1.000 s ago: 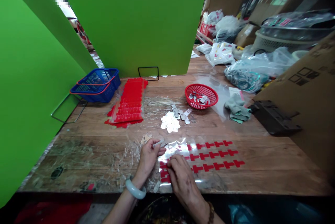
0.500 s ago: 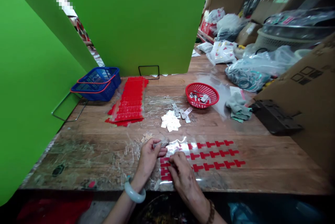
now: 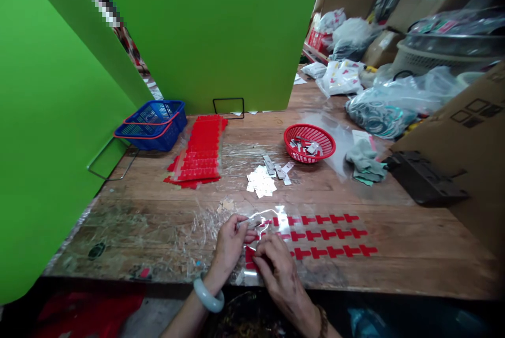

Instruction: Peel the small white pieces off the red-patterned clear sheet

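Note:
My left hand (image 3: 231, 243), with a pale bangle at the wrist, is closed around small grey metal plates (image 3: 252, 221) near the table's front edge. My right hand (image 3: 282, 267) has thumb and fingers pinched together at a red cut-out piece (image 3: 249, 258); its fingertips partly hide the piece. Under and beside both hands lies a clear plastic sheet (image 3: 282, 214) carrying rows of red T-shaped cut-outs (image 3: 325, 234). Just beyond the hands is a heap of small white-silver plates (image 3: 261, 182), with several longer grey plates (image 3: 281, 172) beside it.
A red basket (image 3: 309, 143) with small plates stands behind the heap. Stacked red sheets (image 3: 203, 148) and a blue basket (image 3: 153, 127) are at left. Green panels (image 3: 205, 27) border the table. At right are a cloth (image 3: 365, 161), a dark metal block (image 3: 428, 180) and cardboard (image 3: 465, 132).
The whole view has shifted, so the table's things appear slightly farther right. Both hands keep nearly the same pose, and less red shows at the sheet's left end beside my right fingertips.

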A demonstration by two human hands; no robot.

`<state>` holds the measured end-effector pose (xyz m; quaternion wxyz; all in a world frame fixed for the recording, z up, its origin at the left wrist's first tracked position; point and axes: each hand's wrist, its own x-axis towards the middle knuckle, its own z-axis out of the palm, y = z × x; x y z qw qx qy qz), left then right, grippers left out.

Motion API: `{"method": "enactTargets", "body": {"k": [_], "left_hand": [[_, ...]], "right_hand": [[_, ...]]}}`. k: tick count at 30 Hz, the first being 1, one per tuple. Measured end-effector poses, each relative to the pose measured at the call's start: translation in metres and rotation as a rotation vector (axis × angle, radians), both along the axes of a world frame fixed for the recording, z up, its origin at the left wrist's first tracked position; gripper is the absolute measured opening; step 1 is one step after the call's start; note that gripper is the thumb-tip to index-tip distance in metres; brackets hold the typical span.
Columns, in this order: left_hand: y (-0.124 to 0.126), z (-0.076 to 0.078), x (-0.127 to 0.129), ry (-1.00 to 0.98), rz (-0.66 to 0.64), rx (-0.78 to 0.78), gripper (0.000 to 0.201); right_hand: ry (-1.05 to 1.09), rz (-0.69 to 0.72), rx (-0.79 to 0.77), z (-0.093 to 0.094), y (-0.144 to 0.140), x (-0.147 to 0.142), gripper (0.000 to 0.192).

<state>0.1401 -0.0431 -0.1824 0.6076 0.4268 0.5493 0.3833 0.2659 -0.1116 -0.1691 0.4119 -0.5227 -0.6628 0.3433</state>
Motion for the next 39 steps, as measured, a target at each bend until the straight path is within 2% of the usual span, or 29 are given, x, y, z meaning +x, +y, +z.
{"method": "enactTargets", "body": {"k": [4, 8, 13, 19, 24, 34, 39], "left_hand": [[0.003, 0.005, -0.002, -0.065, -0.004, -0.034, 0.015], [0.004, 0.013, -0.008, -0.165, -0.041, -0.191, 0.016], [-0.001, 0.027, -0.016, -0.272, -0.163, -0.309, 0.021], [-0.007, 0.041, -0.015, -0.274, -0.232, -0.336, 0.024], [-0.009, 0.048, -0.01, -0.189, -0.247, -0.325, 0.026], [-0.011, 0.049, -0.003, -0.124, -0.236, -0.304, 0.033], [-0.011, 0.046, -0.003, -0.125, -0.251, -0.291, 0.03]], "right_hand": [[0.135, 0.0, -0.028, 0.007, -0.002, 0.003, 0.011], [0.236, -0.151, -0.117, 0.007, 0.007, 0.013, 0.008], [0.19, -0.284, -0.167, 0.012, 0.019, 0.033, 0.011], [0.109, -0.23, -0.167, 0.016, 0.021, 0.036, 0.009], [0.068, -0.211, -0.173, 0.018, 0.019, 0.029, 0.009], [0.17, -0.219, -0.165, 0.017, 0.017, 0.022, 0.009], [0.186, -0.233, -0.177, 0.017, 0.016, 0.022, 0.008]]}}
